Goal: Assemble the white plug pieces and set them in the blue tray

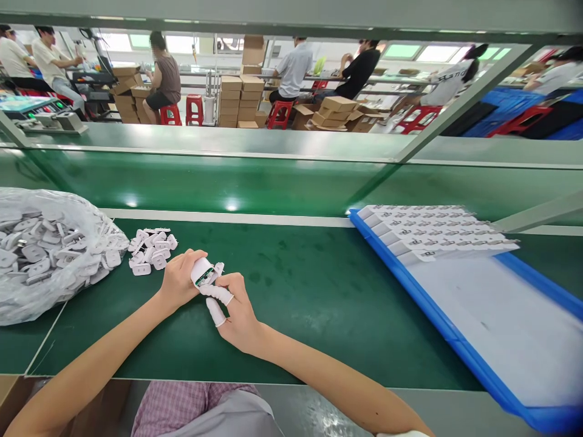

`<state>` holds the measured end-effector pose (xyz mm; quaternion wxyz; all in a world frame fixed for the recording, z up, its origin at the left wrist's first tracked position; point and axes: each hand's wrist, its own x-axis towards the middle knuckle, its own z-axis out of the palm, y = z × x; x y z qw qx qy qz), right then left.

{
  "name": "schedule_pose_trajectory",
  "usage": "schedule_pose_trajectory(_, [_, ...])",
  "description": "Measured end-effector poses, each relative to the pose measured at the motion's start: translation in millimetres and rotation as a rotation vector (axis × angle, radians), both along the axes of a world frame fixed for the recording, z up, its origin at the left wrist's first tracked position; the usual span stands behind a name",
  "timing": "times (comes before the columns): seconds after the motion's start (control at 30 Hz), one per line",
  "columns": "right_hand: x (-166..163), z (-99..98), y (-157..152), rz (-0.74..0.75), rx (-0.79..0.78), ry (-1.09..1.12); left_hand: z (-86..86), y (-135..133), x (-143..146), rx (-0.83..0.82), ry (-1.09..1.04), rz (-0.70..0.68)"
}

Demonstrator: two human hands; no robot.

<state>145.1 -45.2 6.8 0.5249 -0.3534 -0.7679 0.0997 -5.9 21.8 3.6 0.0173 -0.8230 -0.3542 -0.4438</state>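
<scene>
My left hand (180,279) is closed around a small white plastic housing (199,267), whose open end shows a green circuit board. White finger cots cover some fingertips of my right hand (241,315). That hand is bent in close to the open end, and its fingers pinch a small white plastic cover (219,269) beside the housing. Whether the cover touches the board is too small to tell. Just left of my left hand lies a loose pile of white plastic covers (152,247) on the green work surface (310,303).
A clear plastic bag (98,227) full of white plastic parts stands at the left. To the right, a blue-rimmed tray (410,303) bears a white partitioned insert (432,230). A slanted metal post (464,103) crosses the right side. Beyond are seated people and cardboard boxes (237,97).
</scene>
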Motion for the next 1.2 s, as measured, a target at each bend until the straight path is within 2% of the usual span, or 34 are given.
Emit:
schedule_pose_trajectory(0.13, [8.9,6.9,3.1,0.010,0.039,0.008,1.4,-1.2,0.1,-0.059,-0.009,-0.016])
schedule_pose_trajectory(0.23, [17.8,9.8,10.4,-0.046,0.141,-0.042,2.4,-2.7,1.0,-0.106,-0.020,-0.034])
schedule_pose_trajectory(0.37, [23.2,7.0,19.7,-0.108,0.206,-0.130,2.4,-4.9,2.5,-0.166,-0.031,-0.082])
schedule_pose_trajectory(0.57, [22.5,2.4,24.1,-0.124,0.260,-0.257,0.2,-7.7,4.1,-0.282,-0.048,-0.133])
schedule_pose_trajectory(0.77, [28.9,8.2,25.6,-0.038,0.247,-0.037,5.0,-11.1,6.3,-0.142,-0.055,-0.222])
schedule_pose_trajectory(0.97, [31.7,4.1,25.8,0.033,0.365,-0.163,6.2,-13.5,8.3,-0.098,-0.064,-0.315])
schedule_pose_trajectory(1.07, [35.9,-0.9,33.3,0.040,0.337,-0.133,4.9,-14.1,6.3,-0.240,-0.131,-0.322])
schedule_pose_trajectory(1.13, [40.7,-2.9,42.0,0.008,0.204,-0.107,4.2,-13.2,3.8,-0.440,-0.201,-0.287])
schedule_pose_trajectory(1.2, [45.5,-5.1,51.6,0.013,0.038,-0.187,3.7,-10.9,1.6,-0.646,-0.286,-0.215])
